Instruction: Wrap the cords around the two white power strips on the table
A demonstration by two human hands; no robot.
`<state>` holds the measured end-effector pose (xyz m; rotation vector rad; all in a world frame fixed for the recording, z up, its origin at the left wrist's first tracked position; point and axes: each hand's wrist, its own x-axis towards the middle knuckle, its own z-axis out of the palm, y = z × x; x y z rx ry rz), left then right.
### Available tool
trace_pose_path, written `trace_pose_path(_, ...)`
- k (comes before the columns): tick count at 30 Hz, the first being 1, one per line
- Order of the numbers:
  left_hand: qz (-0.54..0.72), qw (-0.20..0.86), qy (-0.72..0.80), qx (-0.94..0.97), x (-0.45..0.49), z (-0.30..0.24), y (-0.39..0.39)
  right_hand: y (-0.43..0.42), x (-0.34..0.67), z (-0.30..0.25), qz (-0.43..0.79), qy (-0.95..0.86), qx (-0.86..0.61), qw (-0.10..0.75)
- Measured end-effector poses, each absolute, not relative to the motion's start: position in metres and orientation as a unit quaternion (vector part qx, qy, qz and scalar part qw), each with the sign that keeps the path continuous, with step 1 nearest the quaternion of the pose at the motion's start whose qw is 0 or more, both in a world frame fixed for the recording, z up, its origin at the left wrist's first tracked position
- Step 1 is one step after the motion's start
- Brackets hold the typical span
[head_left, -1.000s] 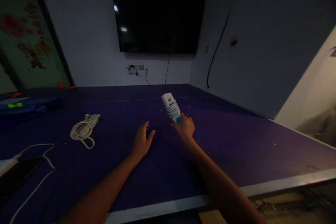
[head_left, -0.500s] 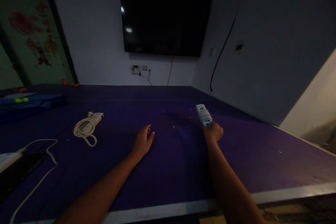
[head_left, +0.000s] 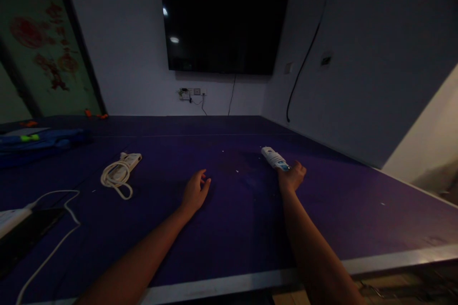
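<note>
On the purple tabletop, my right hand (head_left: 292,177) is at the near end of a white power strip (head_left: 275,157), its thumb and fingers around that end. White cord is wound round the strip, and a bit of blue shows beside the hand. The strip lies low, slanting away to the left; my palm hides its near tip. My left hand (head_left: 195,191) rests on the table with nothing in it, thumb and fingers apart and slightly curled. To its left sits another power strip (head_left: 135,160) with a loosely coiled white cord (head_left: 116,175).
A dark flat device (head_left: 32,236) and a white block with a cable (head_left: 14,218) lie at the near left. Blue cloth (head_left: 57,139) is behind them. A television (head_left: 225,28) hangs on the far wall. A white edge (head_left: 222,287) borders the table's front.
The power strip under my right hand has come down and its far end has swung left. My right fingers have loosened a little. My left hand has stayed still.
</note>
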<state>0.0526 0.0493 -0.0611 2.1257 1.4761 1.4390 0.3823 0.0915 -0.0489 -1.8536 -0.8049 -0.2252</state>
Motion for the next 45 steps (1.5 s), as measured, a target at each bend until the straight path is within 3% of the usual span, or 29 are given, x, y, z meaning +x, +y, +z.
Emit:
trace_pose_path(11,0.489,0.086,0.494,0.713,0.051,-0.059,0.048,0.096,0.385,-0.048,-0.092,-0.326,-0.763,0.551)
trace_pose_path(17,0.481,0.097,0.508,0.708,0.051,-0.06,0.049,0.101,0.396,-0.052,-0.088,-0.206,-0.783,0.58)
trace_pose_path(29,0.482,0.084,0.51,0.708,0.05,-0.06,0.049,0.104,0.409,-0.062,-0.088,-0.133,-0.815,0.558)
trace_pose_path(36,0.48,0.082,0.512,0.708,0.05,-0.059,0.049,0.1,0.395,-0.051,-0.172,-0.269,-0.812,0.489)
trace_pose_path(45,0.482,0.08,0.506,0.711,0.051,-0.06,0.049,0.095,0.386,-0.05,-0.118,-0.41,-0.836,0.344)
